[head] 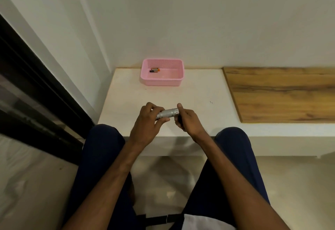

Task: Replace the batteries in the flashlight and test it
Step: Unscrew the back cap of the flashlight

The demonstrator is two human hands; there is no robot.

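— While both hands hover over the near edge of the white surface (126, 93), where is the flashlight?
— Between them, held clear of the surface. The silver flashlight (167, 113) lies nearly level, its right end a touch higher.
— How does the left hand hold it?
— The left hand (145, 121) is curled round the left end, thumb below and fingers over the top, so that end is hidden.
— And the right hand?
— The right hand (187, 119) wraps the right end with curled fingers, and its index finger (179, 106) is raised above the barrel's rim. A dark piece (180, 120) shows inside its grip. I cannot tell whether it is joined to the barrel or apart from it.
— Any batteries in sight?
— Yes, batteries (154, 70), black and orange, lie in the far left corner of a pink basket (161, 82). They are too small to count surely. The basket stands at the back of the surface against the wall (199, 21), well apart from the hands.
— What else?
— A wooden board (281, 93) lies on the right part of the surface. The person's knees, in dark trousers (101, 148), sit below the near edge.
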